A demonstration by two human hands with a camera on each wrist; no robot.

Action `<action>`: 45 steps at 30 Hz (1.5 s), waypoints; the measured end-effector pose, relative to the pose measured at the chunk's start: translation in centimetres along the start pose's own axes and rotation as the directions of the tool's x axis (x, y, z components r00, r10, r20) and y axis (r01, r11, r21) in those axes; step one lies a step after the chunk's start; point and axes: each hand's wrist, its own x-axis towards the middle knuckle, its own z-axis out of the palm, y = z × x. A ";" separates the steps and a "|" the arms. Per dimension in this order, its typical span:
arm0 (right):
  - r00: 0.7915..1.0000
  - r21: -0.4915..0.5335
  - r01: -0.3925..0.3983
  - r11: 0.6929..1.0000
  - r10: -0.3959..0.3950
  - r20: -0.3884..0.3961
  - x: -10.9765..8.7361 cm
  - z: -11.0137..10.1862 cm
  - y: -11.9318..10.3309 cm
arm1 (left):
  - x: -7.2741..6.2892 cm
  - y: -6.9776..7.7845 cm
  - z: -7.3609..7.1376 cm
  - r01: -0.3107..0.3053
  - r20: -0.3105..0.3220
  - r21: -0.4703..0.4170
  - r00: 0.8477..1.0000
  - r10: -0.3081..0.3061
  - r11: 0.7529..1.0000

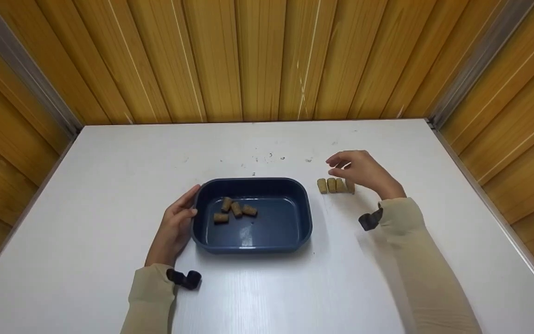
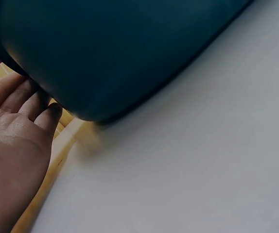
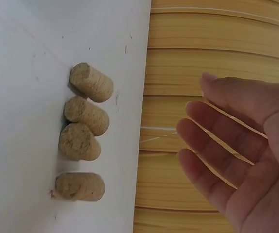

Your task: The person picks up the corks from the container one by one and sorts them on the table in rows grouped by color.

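In the head view, a deep blue rectangular tub [image 1: 253, 248] with rounded corners sits on the white table. Several brown corks [image 1: 236, 209] lie loosely in its left half. My left hand [image 1: 177, 222] holds the tub's left end, the thumb at the rim and the other fingers along the outer wall; the left wrist view shows these fingers [image 2: 20, 99] against the blue side. To the right of the tub, several more corks [image 1: 331, 185] lie side by side in a row on the table. My right hand [image 1: 357, 169] hovers above this row, fingers apart and nothing held.
The white table [image 1: 267, 297] reaches back to a wall of yellow wood-look panels [image 1: 257, 60], with similar panels at both sides. Small dark marks spot the tabletop behind the tub. A black wrist device [image 1: 184, 279] is strapped on each sleeve.
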 end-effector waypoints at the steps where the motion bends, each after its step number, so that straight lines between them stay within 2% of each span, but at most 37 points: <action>1: 1.000 -0.003 0.016 1.000 -0.016 0.008 0.1 0.1 -0.4 | 0.0 0.0 0.0 0.000 0.001 0.000 1.000 0.000 1.000; 7: 0.992 -0.004 0.111 0.994 -0.111 0.055 0.9 0.7 -2.6 | -0.1 -0.2 -0.1 0.004 0.005 0.002 1.000 -0.004 1.000; 14: 0.977 0.007 0.172 0.985 -0.171 0.127 2.1 1.6 -5.3 | 0.0 -0.1 0.0 0.005 0.020 -0.014 1.000 -0.005 1.000; 18: 0.957 0.012 0.209 0.978 -0.207 0.203 2.6 2.2 -6.9 | 0.0 0.0 -0.1 0.002 0.014 -0.004 1.000 -0.002 1.000; 22: 0.935 0.041 0.214 0.976 -0.217 0.281 3.1 2.9 -8.2 | -0.1 0.1 0.0 0.003 0.006 -0.003 1.000 -0.003 1.000; 27: 0.911 0.030 0.228 0.973 -0.224 0.347 4.0 4.1 -9.5 | -0.1 0.2 0.0 0.004 0.007 -0.001 1.000 -0.004 1.000; 36: 0.887 -0.008 0.279 0.960 -0.254 0.385 5.2 6.2 -10.3 | -0.4 0.4 -0.1 0.001 0.028 -0.023 1.000 0.000 1.000; 45: 0.893 -0.007 0.248 0.969 -0.226 0.388 5.2 6.8 -10.9 | -0.6 0.5 -0.1 -0.013 0.040 -0.034 0.999 0.015 0.999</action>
